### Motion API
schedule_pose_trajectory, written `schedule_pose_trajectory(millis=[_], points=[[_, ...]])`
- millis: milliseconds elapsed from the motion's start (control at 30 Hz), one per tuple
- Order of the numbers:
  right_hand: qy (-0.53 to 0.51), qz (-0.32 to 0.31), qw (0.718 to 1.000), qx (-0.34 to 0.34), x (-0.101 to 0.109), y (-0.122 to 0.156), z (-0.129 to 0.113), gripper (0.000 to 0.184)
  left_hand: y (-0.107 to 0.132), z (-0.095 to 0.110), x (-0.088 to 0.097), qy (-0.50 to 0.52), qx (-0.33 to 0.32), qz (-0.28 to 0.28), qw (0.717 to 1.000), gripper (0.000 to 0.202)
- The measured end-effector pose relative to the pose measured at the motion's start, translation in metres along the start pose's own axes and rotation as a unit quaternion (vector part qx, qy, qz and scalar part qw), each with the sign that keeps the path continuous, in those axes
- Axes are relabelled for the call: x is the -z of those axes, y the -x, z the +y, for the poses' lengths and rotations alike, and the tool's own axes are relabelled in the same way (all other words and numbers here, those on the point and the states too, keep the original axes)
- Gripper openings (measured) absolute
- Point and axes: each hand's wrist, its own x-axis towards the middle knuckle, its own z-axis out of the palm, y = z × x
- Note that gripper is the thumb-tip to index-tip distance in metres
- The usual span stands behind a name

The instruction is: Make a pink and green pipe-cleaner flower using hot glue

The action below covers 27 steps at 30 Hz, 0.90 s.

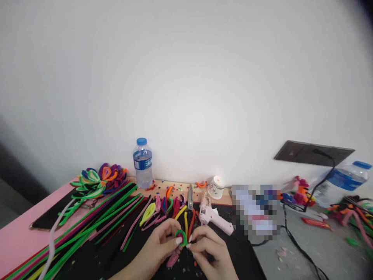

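Observation:
Between my hands is a small curled piece of green and dark pink pipe cleaner (181, 236). My left hand (161, 245) pinches it between thumb and forefinger. My right hand (208, 249) is closed at its right side, fingertips touching or very near the green edge; I cannot make out what they hold. Just beyond the hands lie bent yellow and red pipe cleaners (191, 223), scissors (190, 200) and a pale pink hot glue gun (214, 218). A pink pipe cleaner loop (173, 260) lies below my left hand.
Long pipe cleaners (107, 221) and a pipe cleaner flower (91, 181) lie left. A water bottle (142, 165) and paper cup (216, 188) stand by the wall. A black cable (297, 243) crosses the grey surface at right, near a second bottle (346, 179).

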Motion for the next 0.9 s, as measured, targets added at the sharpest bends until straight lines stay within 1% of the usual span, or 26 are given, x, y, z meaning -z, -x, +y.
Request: schedule_pose_trajectory(millis=[133, 367, 500, 700, 900], points=[[0.007, -0.001, 1.000, 0.003, 0.0001, -0.0002, 0.0002, 0.016, -0.0005, -0.0014, 0.0009, 0.005, -0.005, -0.003, 1.000, 0.020], [0.001, 0.003, 1.000, 0.002, -0.0003, -0.0004, -0.0008, 0.017, 0.0000, 0.0009, -0.0006, 0.016, 0.007, 0.007, 1.000, 0.025], [0.000, -0.001, 1.000, -0.001, -0.0007, -0.0014, -0.0014, 0.017, 0.0002, 0.0009, -0.0007, 0.021, 0.013, 0.002, 1.000, 0.024], [-0.010, 0.034, 0.999, 0.000, -0.0017, -0.0034, -0.0015, 0.017, 0.0012, 0.0031, -0.0017, 0.017, 0.023, 0.025, 0.999, 0.025], [-0.014, 0.045, 0.999, -0.012, -0.0017, -0.0027, 0.0001, 0.017, 0.0006, 0.0062, -0.0021, 0.008, 0.037, 0.052, 0.998, 0.028]])
